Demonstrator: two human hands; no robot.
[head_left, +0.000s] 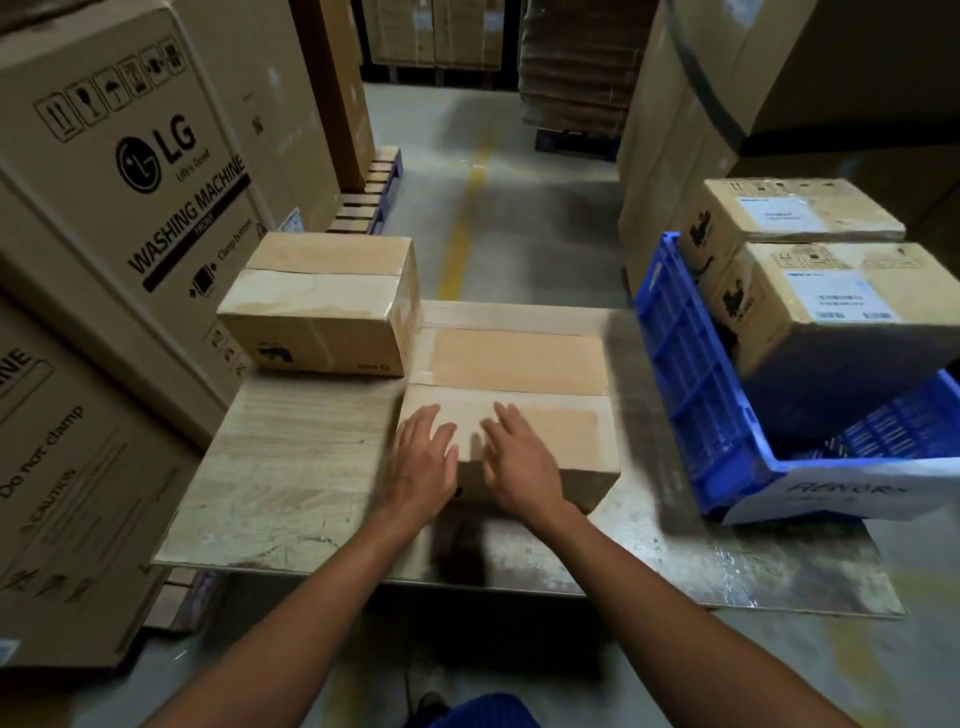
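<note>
The box under the left hand and right hand is matt brown cardboard, sealed with glossy clear tape. The desk looks like pale, scuffed wood-grain board, the crate like moulded blue plastic with ribbed walls.

The low table has a taped box in the middle, a second box at its back-left corner, and a blue crate tilted on the right.
</note>
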